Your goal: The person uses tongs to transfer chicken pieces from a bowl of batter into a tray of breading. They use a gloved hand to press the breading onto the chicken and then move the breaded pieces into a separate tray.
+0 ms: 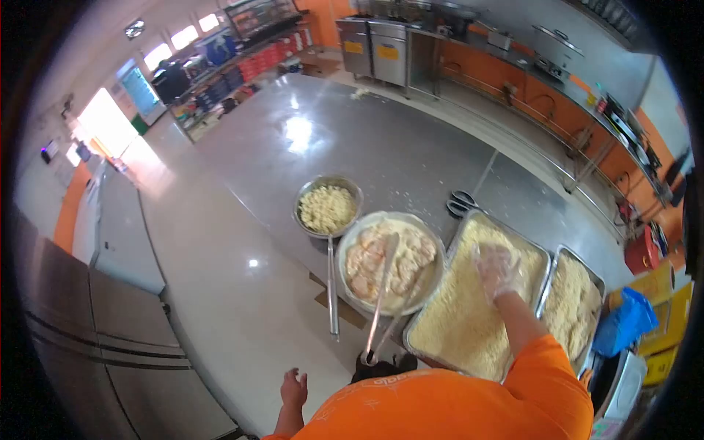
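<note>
My right hand (496,270), in a clear plastic glove, lies on the pale crumbs in a large metal tray (544,273), its fingers pointing away from me and apparently stretched out. Whether anything lies under the palm is hidden. My bare left hand (295,387) hangs beside my body, away from the table, its fingers loosely bent and apart with nothing in them. Left of the tray stands a bowl (440,275) of raw meat pieces in creamy batter. Metal tongs (384,293) rest in it, handles toward me.
A long-handled pan (334,293) holds pale crumbly bits (327,209). Black-handled scissors (460,204) lie behind the crumb tray. A second tray (598,282) with crumb-covered pieces stands at the right, near a blue bag (625,323). The steel table (374,139) extends far back.
</note>
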Available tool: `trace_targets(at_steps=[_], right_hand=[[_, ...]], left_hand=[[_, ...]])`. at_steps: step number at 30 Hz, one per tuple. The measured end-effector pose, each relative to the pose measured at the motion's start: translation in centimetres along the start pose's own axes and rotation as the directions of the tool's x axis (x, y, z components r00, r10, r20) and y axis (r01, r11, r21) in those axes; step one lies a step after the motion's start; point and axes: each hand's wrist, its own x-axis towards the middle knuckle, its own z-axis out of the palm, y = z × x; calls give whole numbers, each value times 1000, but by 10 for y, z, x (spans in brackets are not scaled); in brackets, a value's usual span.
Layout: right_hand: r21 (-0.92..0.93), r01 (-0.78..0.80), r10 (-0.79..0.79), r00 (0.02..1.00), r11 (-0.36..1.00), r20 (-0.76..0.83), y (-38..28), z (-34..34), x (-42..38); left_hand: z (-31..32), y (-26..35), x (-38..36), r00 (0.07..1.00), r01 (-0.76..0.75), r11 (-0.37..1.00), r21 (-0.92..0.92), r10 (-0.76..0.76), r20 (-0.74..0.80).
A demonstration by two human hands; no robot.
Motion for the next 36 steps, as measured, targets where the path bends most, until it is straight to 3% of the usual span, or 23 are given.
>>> trace_targets(at_steps=[5,6,14,15,16,19,22,25,26,29,33,36], right_hand=[[-89,24,-14,994,996,113,-12,-36,-4],[-135,123,-112,990,983,90,-1,-13,3],[-76,143,-138,988,987,69,-10,-14,-9],[-37,130,-126,987,991,100,-14,-10,-16],[-74,139,-140,990,988,-8,-16,-1,-16],[-43,194,-189,977,980,94,-27,-32,-25],[-6,80,-80,994,997,-80,-12,4,-24],[-47,200,-204,973,979,-109,-6,-2,-27],[-76,164,-177,960,984,-218,4,22,-15],[31,178,-170,969,984,-178,27,28,14],[-51,329,-333,932,943,-144,13,6,20],[-7,213,-209,948,977,-239,-8,14,24]], left_hand=[[17,-20,-16,981,110,982,153,-133,144],[17,-16,-14,986,83,982,168,-105,131],[6,29,19,997,-76,994,-83,74,-27],[8,28,18,998,-63,997,-52,64,6],[10,28,17,998,-52,999,-16,52,37],[22,23,13,991,-46,995,94,34,127],[25,8,14,985,-12,994,104,-6,173],[30,9,20,989,-7,999,39,2,145],[28,10,22,993,-16,999,29,13,115],[28,6,24,997,-22,1000,13,20,77],[10,13,10,988,40,995,96,-54,147],[5,10,3,980,82,989,120,-102,174]])
